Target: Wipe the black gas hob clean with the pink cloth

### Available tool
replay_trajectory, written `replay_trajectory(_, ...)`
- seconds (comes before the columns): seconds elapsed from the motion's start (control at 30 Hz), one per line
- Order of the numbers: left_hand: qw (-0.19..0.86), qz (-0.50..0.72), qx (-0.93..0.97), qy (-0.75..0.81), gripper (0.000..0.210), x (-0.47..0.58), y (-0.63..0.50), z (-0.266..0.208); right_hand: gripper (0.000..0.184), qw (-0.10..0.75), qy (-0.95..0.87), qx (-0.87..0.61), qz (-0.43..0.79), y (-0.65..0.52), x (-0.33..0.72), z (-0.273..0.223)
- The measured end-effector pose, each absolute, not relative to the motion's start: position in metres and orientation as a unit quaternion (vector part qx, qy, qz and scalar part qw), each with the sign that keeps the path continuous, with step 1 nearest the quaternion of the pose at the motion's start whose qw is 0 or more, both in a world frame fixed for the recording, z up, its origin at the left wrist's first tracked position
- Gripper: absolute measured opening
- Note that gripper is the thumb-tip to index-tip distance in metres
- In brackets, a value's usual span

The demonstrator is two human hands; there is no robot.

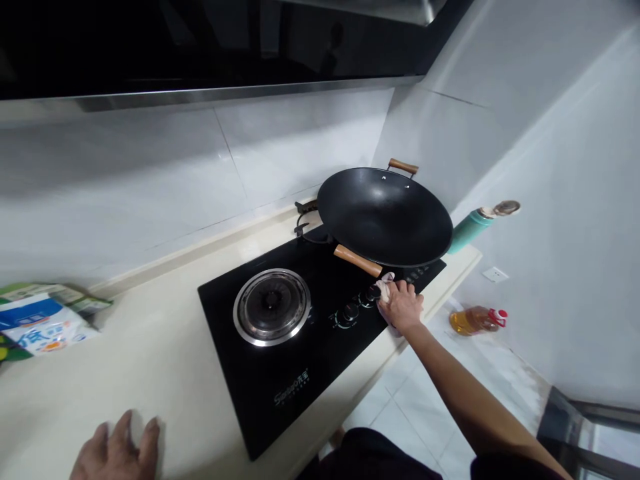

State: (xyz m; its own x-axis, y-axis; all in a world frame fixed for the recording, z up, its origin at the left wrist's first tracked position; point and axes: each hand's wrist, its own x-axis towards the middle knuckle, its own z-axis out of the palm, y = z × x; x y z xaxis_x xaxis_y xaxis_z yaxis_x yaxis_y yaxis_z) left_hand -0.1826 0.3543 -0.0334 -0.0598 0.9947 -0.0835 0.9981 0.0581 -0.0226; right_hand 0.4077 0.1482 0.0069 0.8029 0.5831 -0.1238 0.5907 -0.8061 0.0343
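Observation:
My right hand (404, 306) is closed on a pale cloth (385, 288), pressed to the black glass gas stove (295, 363) beside its control knobs (351, 311). Much of the cloth is hidden beneath the fingers. Just behind that hand a large black wok (385, 217) with wooden handles (358, 261) sits over the right burner. The left burner (271, 307) is bare, with a shiny metal ring around it. At the lower left, my left hand (117, 450) rests on the cream countertop (165, 373), fingers spread, holding nothing.
White and green food packets (43, 327) lie at the counter's left. A black pan support (306, 217) leans behind the stove. A turquoise bottle (470, 230) stands right of the wok. An oil bottle (475, 321) is on the floor. The range hood (210, 50) hangs overhead.

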Motion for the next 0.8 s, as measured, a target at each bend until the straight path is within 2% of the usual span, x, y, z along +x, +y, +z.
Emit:
replay_trajectory(0.1, 0.053, 0.074, 0.683, 0.725, 0.076, -0.181, 0.354, -0.033, 0.049, 0.032, 0.300, 0.952, -0.055, 0.134, 0.381, 0.008)
replay_trajectory(0.27, 0.064, 0.078, 0.686, 0.721, 0.073, -0.181, 0.354, -0.033, 0.050, 0.009, 0.392, 0.916, -0.082, 0.116, 0.323, 0.007)
replay_trajectory(0.33, 0.063, 0.077, 0.686, 0.721, 0.070, -0.181, 0.354, -0.030, 0.051, -0.051, 0.443, 0.889, -0.103, 0.108, 0.306, 0.003)
replay_trajectory(0.43, 0.067, 0.070, 0.692, 0.715, 0.069, -0.180, 0.352, -0.025, 0.044, -0.226, 0.475, 0.829, -0.188, 0.092, 0.303, 0.001)
replay_trajectory(0.5, 0.071, 0.060, 0.691, 0.716, 0.069, -0.179, 0.352, -0.022, 0.040, -0.347, 0.430, 0.789, -0.269, 0.082, 0.317, 0.004)
replay_trajectory(0.57, 0.074, 0.055, 0.693, 0.715, 0.072, -0.179, 0.351, -0.020, 0.046, -0.428, 0.350, 0.772, -0.314, 0.076, 0.336, 0.011)
replay_trajectory(0.67, 0.079, 0.057, 0.705, 0.702, 0.076, -0.179, 0.349, -0.018, 0.059, -0.476, 0.284, 0.764, -0.331, 0.080, 0.362, 0.021)
replay_trajectory(0.8, 0.081, 0.058, 0.706, 0.702, 0.074, -0.180, 0.348, -0.017, 0.074, -0.469, 0.283, 0.776, -0.312, 0.105, 0.381, 0.016)
